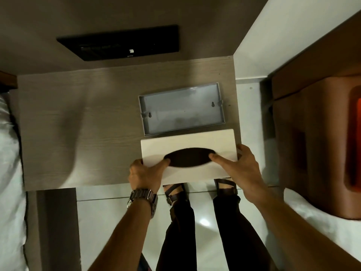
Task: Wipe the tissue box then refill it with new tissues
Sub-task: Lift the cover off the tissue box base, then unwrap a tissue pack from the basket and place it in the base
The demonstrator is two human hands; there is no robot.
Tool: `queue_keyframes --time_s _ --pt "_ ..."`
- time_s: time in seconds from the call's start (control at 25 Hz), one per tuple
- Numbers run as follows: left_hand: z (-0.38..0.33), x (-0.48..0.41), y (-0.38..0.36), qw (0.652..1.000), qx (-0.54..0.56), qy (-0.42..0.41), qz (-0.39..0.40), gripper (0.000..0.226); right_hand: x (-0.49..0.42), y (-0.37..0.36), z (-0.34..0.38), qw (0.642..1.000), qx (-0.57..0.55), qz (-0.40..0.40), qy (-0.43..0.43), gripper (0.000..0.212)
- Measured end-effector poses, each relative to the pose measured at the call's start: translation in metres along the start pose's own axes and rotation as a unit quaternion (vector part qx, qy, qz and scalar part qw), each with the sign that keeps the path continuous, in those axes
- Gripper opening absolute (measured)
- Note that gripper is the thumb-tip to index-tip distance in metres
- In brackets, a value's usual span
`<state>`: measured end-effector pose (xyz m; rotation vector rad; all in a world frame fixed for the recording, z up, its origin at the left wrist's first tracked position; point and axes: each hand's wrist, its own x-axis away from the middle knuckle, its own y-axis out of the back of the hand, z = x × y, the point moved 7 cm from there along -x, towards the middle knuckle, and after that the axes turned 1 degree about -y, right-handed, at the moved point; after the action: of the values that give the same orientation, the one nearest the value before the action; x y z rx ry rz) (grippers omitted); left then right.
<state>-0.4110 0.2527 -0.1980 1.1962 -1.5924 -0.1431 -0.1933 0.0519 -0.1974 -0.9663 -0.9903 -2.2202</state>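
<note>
A white tissue box cover (187, 141) with a dark oval slot lies at the front right edge of a wooden table (78, 124). My left hand (145, 174) grips its left end, thumb at the slot's left tip. On the right end sits my right hand (240, 167), its thumb at the slot's right tip. Just behind the cover lies the grey base tray (180, 108) of the box, empty and facing up. No tissues or cloth are in view.
A black panel (125, 43) is set in the wall behind the table. A bed with white linen (9, 163) lies at the left, a brown headboard or cabinet (312, 133) at the right. My legs and sandals (175, 190) stand on the glossy floor below the table edge.
</note>
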Motion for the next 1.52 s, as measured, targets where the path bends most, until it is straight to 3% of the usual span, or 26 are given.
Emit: queue_keyframes --time_s 0.4,0.6,0.68,0.76,0.84,0.92,1.04,1.16,1.36,1.52 --pt "-0.001 -0.024 -0.01 1.0 -0.004 -0.016 0.019 0.053 -0.017 -0.009 0.003 1.0 -0.021 0.014 0.015 0.098" --pt "-0.004 -0.011 0.014 0.996 -0.024 -0.066 -0.049 0.084 -0.006 0.011 -0.021 0.997 -0.075 0.015 0.001 0.097" --pt "-0.004 -0.002 0.021 0.994 -0.025 -0.083 -0.071 0.083 -0.002 0.023 -0.042 0.994 -0.105 0.007 -0.028 0.086" --pt "-0.006 0.011 0.021 0.991 -0.02 -0.113 -0.072 0.081 0.002 0.036 -0.063 0.989 -0.143 -0.001 -0.031 0.057" --pt "-0.018 0.027 0.017 0.979 -0.033 -0.179 -0.094 0.072 0.006 0.052 -0.079 0.986 -0.165 -0.023 -0.027 0.033" --pt "-0.037 0.047 0.003 0.961 -0.053 -0.253 -0.098 0.06 0.009 0.075 -0.091 0.985 -0.163 -0.058 -0.024 0.028" --pt "-0.071 0.083 -0.04 0.942 -0.058 -0.327 -0.038 0.039 0.015 0.113 -0.094 0.972 -0.21 -0.108 -0.006 0.031" --pt "-0.117 0.139 -0.116 0.917 -0.053 -0.387 0.084 0.037 0.021 0.172 -0.095 0.949 -0.262 -0.175 0.025 0.022" --pt "-0.197 0.264 -0.255 0.833 -0.064 -0.492 0.246 0.034 0.027 0.283 -0.107 0.889 -0.348 -0.286 0.078 0.019" --pt "-0.244 0.375 -0.362 0.742 -0.103 -0.564 0.347 0.029 0.037 0.376 -0.148 0.821 -0.383 -0.421 0.053 0.02"
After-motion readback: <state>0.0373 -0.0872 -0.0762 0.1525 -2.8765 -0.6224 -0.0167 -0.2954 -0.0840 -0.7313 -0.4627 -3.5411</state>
